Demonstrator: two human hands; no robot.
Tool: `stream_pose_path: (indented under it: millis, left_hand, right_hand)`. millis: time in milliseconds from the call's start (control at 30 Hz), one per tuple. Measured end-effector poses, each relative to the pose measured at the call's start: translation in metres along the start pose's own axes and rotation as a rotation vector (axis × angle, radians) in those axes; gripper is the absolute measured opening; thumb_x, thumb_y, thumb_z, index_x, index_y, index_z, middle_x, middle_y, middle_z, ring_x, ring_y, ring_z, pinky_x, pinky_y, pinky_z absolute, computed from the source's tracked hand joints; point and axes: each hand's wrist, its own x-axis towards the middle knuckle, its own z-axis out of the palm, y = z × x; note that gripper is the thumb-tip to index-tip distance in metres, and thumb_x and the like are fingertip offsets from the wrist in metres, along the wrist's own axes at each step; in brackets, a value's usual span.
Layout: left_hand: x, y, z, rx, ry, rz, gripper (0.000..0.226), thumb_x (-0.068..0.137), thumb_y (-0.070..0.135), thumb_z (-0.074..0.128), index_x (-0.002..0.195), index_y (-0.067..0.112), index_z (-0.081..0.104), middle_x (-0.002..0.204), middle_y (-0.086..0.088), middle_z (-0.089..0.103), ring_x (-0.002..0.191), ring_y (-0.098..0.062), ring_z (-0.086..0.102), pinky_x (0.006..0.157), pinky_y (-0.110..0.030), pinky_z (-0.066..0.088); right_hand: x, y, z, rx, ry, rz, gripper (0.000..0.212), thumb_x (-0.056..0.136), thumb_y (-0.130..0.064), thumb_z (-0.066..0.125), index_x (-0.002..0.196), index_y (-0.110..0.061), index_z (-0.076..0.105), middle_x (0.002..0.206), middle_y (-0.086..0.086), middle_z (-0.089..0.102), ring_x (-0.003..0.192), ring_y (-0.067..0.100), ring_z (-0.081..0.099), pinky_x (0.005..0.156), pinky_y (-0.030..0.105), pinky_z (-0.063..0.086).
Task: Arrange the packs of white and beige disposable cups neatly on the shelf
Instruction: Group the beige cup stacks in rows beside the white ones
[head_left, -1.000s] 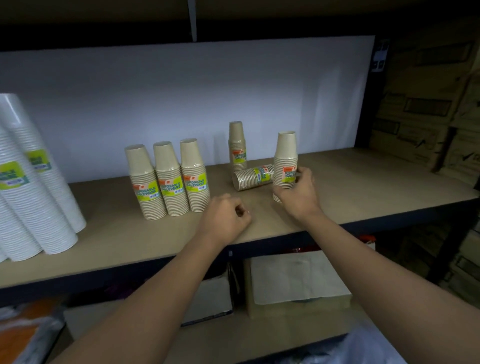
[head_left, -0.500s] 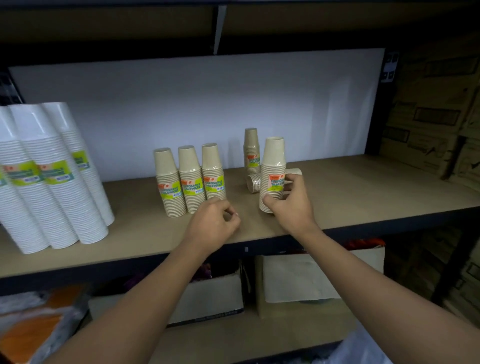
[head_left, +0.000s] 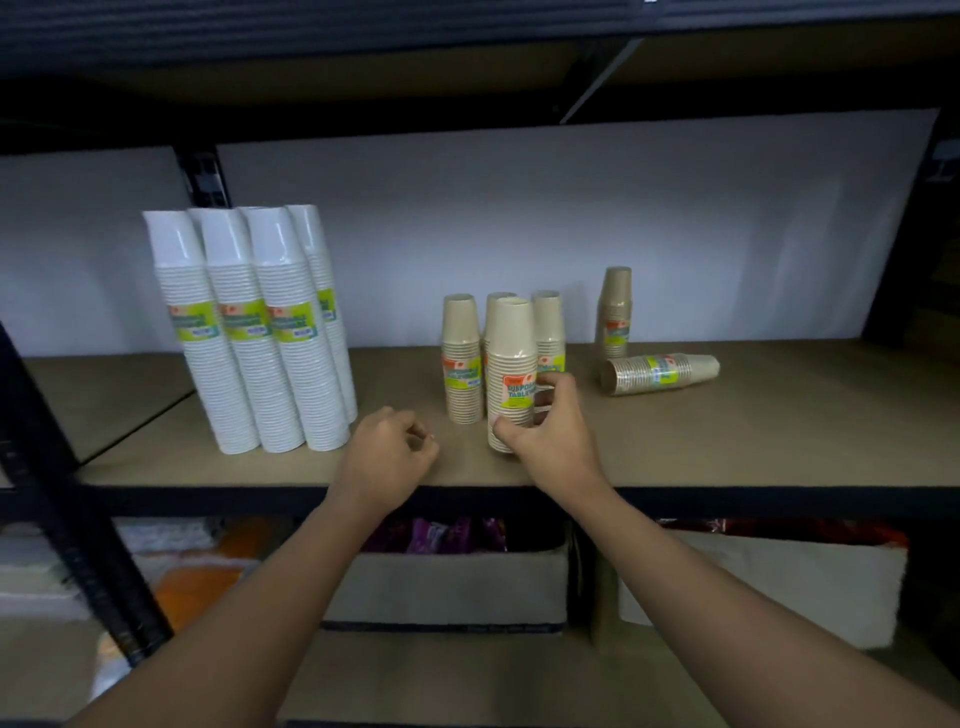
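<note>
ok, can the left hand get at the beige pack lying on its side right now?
Probably not cleanly. The lying pack sits far right; the right hand, gripping an upright beige pack, and its forearm stand between it and the left hand.

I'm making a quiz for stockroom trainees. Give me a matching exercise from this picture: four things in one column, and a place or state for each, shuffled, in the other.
1. white packs
2. rightmost beige pack
3. left hand
4. right hand

a. grips the front beige pack
b. stand at the left of the shelf
c. curled, holds nothing
d. lies on its side

Pairs: 1-b; 2-d; 3-c; 4-a
</note>
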Motion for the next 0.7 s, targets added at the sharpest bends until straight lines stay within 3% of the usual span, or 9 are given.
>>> stream_pose_path:
  millis: [300, 467, 700]
  left_hand:
    - [0.006, -0.026, -0.001, 0.017, -0.037, -0.006, 0.015, 0.080, 0.028, 0.068, 0.080, 0.013, 0.069, 0.083, -0.002, 0.059, 0.080, -0.021, 0.057, 0.075, -0.032, 0.047]
    - [0.011, -0.029, 0.004, -0.005, -0.045, -0.012, 0.015, 0.079, 0.031, 0.067, 0.079, 0.016, 0.070, 0.081, 0.001, 0.060, 0.081, -0.019, 0.057, 0.073, -0.029, 0.044]
    - [0.008, -0.030, 0.007, -0.017, -0.026, -0.018, 0.014, 0.080, 0.032, 0.066, 0.082, 0.018, 0.071, 0.081, 0.004, 0.054, 0.087, -0.020, 0.054, 0.077, -0.031, 0.044]
  right_hand:
    - [0.010, -0.010, 0.044, -0.052, -0.009, 0.000, 0.065, 0.067, -0.033, 0.082, 0.122, -0.021, 0.050, 0.112, -0.003, 0.061, 0.100, 0.014, 0.062, 0.087, 0.033, 0.051]
    - [0.012, -0.008, 0.053, -0.069, -0.014, -0.035, 0.056, 0.066, -0.037, 0.084, 0.109, -0.028, 0.048, 0.109, -0.006, 0.062, 0.098, 0.013, 0.062, 0.085, 0.033, 0.052]
    - [0.009, -0.005, 0.055, -0.104, -0.056, -0.021, 0.070, 0.057, -0.039, 0.082, 0.117, -0.024, 0.047, 0.112, -0.005, 0.061, 0.098, 0.012, 0.062, 0.083, 0.033, 0.053]
